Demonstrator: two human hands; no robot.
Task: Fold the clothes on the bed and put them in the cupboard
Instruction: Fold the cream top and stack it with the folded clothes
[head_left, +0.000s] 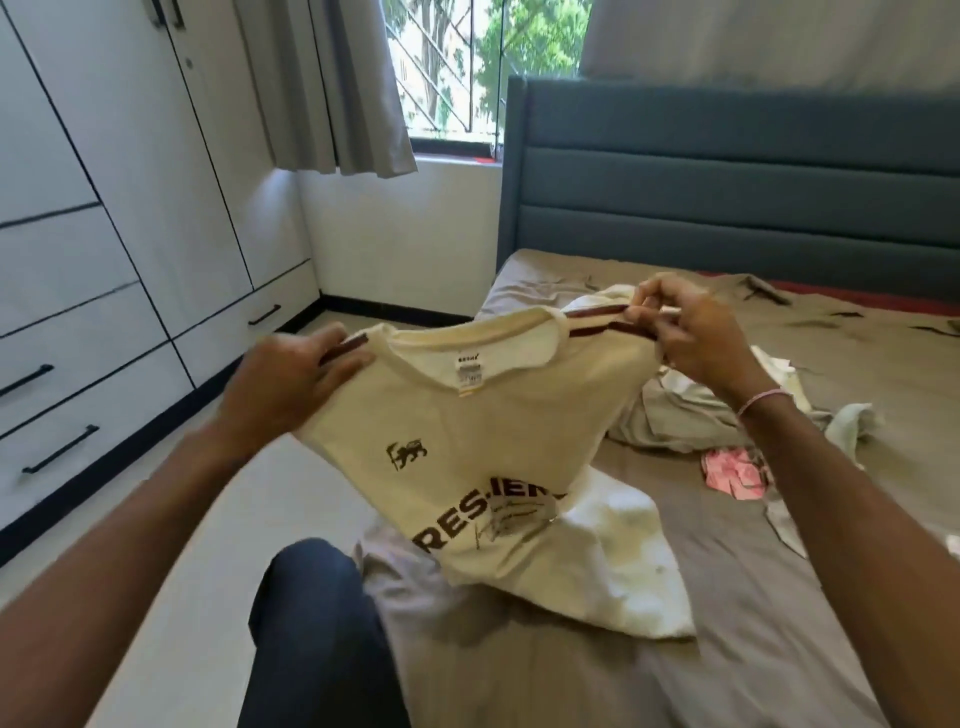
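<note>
A cream T-shirt with dark brown shoulder stripes, a small lion logo and large dark letters hangs in the air over the bed's near corner. My left hand grips its left shoulder. My right hand pinches the right shoulder seam by the stripe. The shirt's lower part drapes onto the bed, which has a brownish-grey sheet. The white cupboard with black handles stands along the left wall, doors shut.
More clothes lie on the bed: a beige-grey heap, white pieces and a pink patterned item. A blue-grey headboard stands behind. My dark-trousered knee is at the bed's edge. Light floor runs between bed and cupboard.
</note>
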